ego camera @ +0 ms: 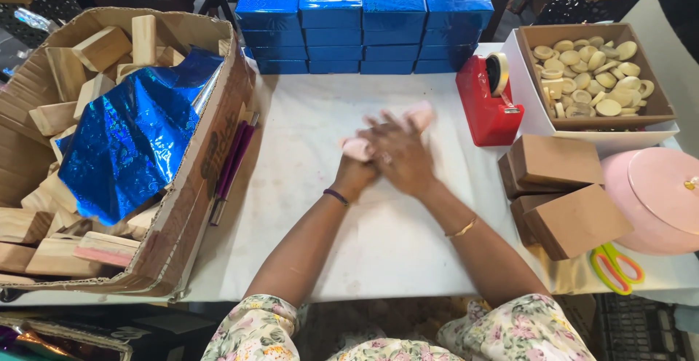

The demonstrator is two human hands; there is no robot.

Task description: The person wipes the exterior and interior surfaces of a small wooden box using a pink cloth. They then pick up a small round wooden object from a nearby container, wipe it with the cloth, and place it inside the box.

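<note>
Both my hands meet over the middle of the white table (386, 237). My right hand (400, 153) lies across my left hand (358, 171), and together they press a pale pink cloth-like thing (421, 113) whose ends stick out at the upper right and at the left. The motion blurs it, so its exact kind is unclear. A red tape dispenser (486, 106) stands just right of my hands. A purple band is on my left wrist and a gold bangle on my right.
A big cardboard box (211, 164) at left holds wooden blocks (102, 48) and blue shiny foil (138, 135). Stacked blue wrapped boxes (364, 26) line the back. At right are a box of wooden discs (593, 73), brown boxes (557, 161), a pink round container (655, 197) and scissors (615, 266).
</note>
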